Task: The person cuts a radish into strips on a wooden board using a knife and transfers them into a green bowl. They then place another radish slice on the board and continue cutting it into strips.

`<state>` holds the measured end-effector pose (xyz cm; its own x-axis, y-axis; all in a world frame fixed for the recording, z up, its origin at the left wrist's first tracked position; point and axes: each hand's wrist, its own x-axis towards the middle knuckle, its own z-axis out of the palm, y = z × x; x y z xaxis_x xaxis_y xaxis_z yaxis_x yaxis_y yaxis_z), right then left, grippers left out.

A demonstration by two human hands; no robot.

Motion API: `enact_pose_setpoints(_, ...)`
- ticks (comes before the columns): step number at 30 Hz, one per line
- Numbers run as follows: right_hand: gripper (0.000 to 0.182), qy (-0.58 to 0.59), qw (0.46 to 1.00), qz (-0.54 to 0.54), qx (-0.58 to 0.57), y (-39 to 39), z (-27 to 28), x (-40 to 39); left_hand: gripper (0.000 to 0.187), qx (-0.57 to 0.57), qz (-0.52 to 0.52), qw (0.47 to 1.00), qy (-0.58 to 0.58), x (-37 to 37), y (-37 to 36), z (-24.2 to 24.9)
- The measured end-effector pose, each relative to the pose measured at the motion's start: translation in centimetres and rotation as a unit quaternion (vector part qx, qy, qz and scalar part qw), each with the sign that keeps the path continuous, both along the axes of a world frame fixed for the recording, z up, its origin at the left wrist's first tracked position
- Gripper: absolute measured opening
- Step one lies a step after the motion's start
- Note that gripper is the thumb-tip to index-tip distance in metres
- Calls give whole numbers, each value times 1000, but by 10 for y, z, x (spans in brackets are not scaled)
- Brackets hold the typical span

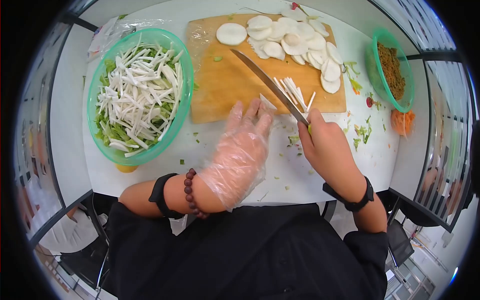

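My left hand wears a clear plastic glove. Its bent fingertips press a small piece of white radish slice against the front of the wooden cutting board. My right hand is closed around the handle of a kitchen knife, whose blade slants up and left over the board. Just beyond the blade lie thin white radish strips. Round white radish slices overlap at the back right of the board, and one slice sits apart from them.
On the left, a green bowl holds white strips over chopped greens. Another green bowl with brown crumbly food stands at the right, near a bag of orange shreds. Vegetable scraps litter the white table. Low partitions flank it.
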<state>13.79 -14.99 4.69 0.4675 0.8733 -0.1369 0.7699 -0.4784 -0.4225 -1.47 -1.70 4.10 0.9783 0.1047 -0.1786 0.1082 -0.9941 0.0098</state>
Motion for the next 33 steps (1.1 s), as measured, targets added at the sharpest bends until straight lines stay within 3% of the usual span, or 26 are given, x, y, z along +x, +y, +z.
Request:
enact_pose_setpoints(11, 23, 50, 998, -10, -47, -19, 6, -12, 69, -9, 2, 1000, -1, 0, 0, -3)
enact_pose_setpoints(17, 22, -43, 998, 24, -47, -2, 0, -11, 68, -1, 5, 1000, 26, 3, 0, 0)
enact_pose_setpoints(20, 22, -1, 1000, 4, 1, 8, 0, -3, 68, 12, -2, 1000, -5, -1, -4, -6)
enact_pose_setpoints(23, 22, 43, 999, -6, -22, 0, 8, -4, 68, 14, 0, 1000, -23, -2, -1, -6)
enact_pose_setpoints(33, 23, 63, 997, -13, -31, -16, 4, -14, 67, 2, 7, 999, -48, -3, -2, -12)
